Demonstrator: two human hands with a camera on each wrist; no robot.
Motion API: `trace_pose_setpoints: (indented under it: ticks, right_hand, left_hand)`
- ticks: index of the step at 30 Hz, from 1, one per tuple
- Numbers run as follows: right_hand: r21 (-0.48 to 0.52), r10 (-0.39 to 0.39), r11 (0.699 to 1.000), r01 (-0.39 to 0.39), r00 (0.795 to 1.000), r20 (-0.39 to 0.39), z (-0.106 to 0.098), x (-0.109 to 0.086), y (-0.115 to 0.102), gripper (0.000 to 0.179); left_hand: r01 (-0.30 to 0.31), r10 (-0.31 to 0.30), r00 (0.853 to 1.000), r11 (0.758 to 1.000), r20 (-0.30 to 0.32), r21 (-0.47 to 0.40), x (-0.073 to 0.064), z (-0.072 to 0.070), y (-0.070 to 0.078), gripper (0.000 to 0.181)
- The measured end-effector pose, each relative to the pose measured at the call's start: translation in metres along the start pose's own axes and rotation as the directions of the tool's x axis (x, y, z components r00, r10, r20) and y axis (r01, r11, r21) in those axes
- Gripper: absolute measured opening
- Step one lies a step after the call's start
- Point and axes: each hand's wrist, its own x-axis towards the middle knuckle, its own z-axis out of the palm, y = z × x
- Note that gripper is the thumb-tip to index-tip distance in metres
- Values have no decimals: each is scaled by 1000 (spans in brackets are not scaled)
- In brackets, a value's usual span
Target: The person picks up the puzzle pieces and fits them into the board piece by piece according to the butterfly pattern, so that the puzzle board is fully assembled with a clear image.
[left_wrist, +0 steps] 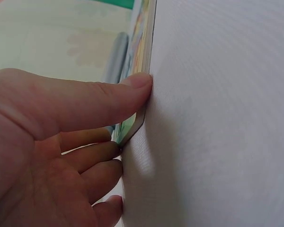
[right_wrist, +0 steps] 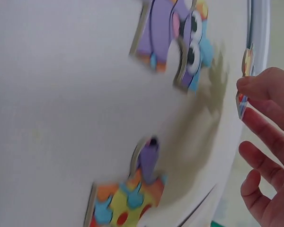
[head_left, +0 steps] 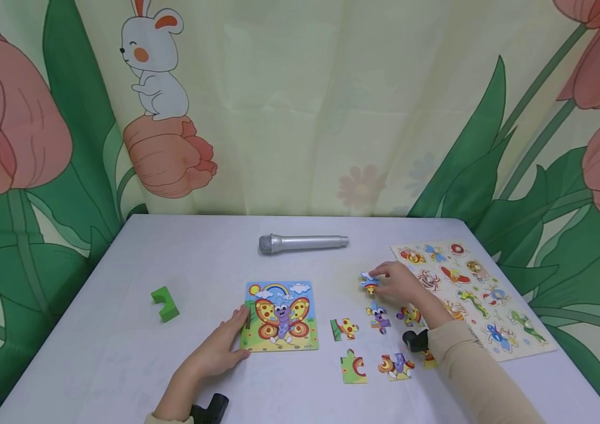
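My left hand [head_left: 220, 344] rests at the left side of a square butterfly picture board [head_left: 283, 318], fingers along its left edge and thumb at the near left corner. In the left wrist view, the straight thumb [left_wrist: 109, 99] touches the board's side. My right hand [head_left: 400, 285] pinches a small colourful jigsaw piece [head_left: 369, 284] between thumb and fingertips; the right wrist view shows this piece [right_wrist: 244, 90] edge-on, raised on its side. Nearest to that hand lies a purple butterfly-face piece [head_left: 379, 318], with a yellow and red piece [head_left: 410, 316] beside it.
Other jigsaw pieces, a green-and-yellow one [head_left: 344, 329], a green one [head_left: 353, 367] and a purple-and-orange one [head_left: 397, 366], lie right of the board. A silver microphone [head_left: 305, 243] lies behind. An insect picture sheet [head_left: 482, 300] is at right, a green angular piece [head_left: 166, 304] at left.
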Motion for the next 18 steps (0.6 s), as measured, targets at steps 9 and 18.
trace_pose_setpoints:
  ticks: [9, 18]
  right_hand:
    - [-2, -68, 998, 68, 998, -6, 12, 7, -24, 32]
    - [-10, -167, 986, 167, 986, -12, 23, 13, -47, 30]
  left_hand:
    - [18, -18, 1000, 1000, -6, 0, -1, 0, 2, 76]
    - [15, -15, 1000, 1000, -10, 4, 0, 0, 3, 76]
